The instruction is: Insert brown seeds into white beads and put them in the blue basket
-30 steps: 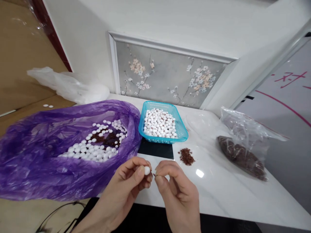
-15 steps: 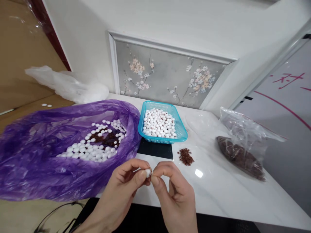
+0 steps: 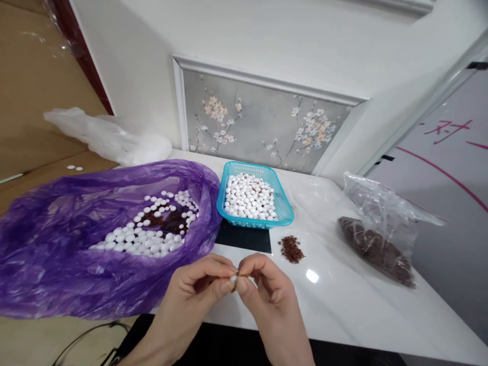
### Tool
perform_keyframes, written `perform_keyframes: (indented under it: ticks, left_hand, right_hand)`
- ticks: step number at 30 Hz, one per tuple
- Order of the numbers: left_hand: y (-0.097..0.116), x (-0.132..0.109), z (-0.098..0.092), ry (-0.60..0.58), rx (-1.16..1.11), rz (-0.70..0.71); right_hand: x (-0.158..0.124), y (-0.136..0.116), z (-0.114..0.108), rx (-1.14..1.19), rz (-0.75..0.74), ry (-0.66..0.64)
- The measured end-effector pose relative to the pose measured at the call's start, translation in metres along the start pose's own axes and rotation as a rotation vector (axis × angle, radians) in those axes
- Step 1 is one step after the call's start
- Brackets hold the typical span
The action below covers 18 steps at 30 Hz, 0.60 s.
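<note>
My left hand (image 3: 202, 295) pinches a small white ball (image 3: 233, 279) between thumb and fingertips. My right hand (image 3: 267, 295) is closed in a pinch against the ball's right side; whatever tiny piece sits in its fingertips is mostly hidden. Both hands meet above the table's front part. Beyond them stands a blue plastic basket (image 3: 285, 207) of white balls (image 3: 249, 198), some showing brown specks. To the left, a purple plastic bag (image 3: 72, 244) lies spread around loose white balls (image 3: 143, 241) and dark brown bits (image 3: 163, 221). A small heap of reddish-brown bits (image 3: 292, 249) lies right of the hands.
A clear zip bag (image 3: 377, 249) of brown material rests at the right of the white table (image 3: 343, 310). The basket overlaps a black flat patch (image 3: 244, 237). Crumpled clear plastic (image 3: 110, 134) and cardboard (image 3: 38, 86) are at the left. A whiteboard (image 3: 442, 173) leans right.
Both fingertips have drawn closer together over the white ball, so less of it shows. The view has shifted slightly; the basket, bags and heap stay in place.
</note>
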<state>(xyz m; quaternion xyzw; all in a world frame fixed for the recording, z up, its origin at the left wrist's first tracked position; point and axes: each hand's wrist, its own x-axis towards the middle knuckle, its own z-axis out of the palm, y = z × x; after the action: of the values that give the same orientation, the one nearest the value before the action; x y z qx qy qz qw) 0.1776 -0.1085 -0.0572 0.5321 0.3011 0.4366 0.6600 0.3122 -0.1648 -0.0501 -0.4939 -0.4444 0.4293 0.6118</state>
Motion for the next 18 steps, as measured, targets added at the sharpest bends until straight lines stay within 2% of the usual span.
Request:
perform_keyframes:
  ticks: [5, 8, 10, 14, 18]
  left_hand:
    - [-0.001, 0.002, 0.001, 0.016, 0.006, -0.037]
    - [0.001, 0.002, 0.005, 0.008, -0.108, -0.123]
    - [0.003, 0.003, 0.007, 0.012, -0.207, -0.181]
    - [0.004, 0.004, 0.006, 0.027, -0.259, -0.179]
    - [0.004, 0.005, 0.002, 0.074, -0.144, -0.118]
  right_hand:
    - [0.007, 0.006, -0.002, 0.137, 0.088, -0.051]
    - [0.009, 0.012, -0.004, 0.264, 0.094, -0.091]
    - [0.009, 0.014, -0.008, 0.265, 0.049, -0.044]
    - [0.005, 0.014, -0.026, 0.003, 0.004, 0.166]
    - [0.000, 0.020, -0.065, -0.345, 0.023, 0.304]
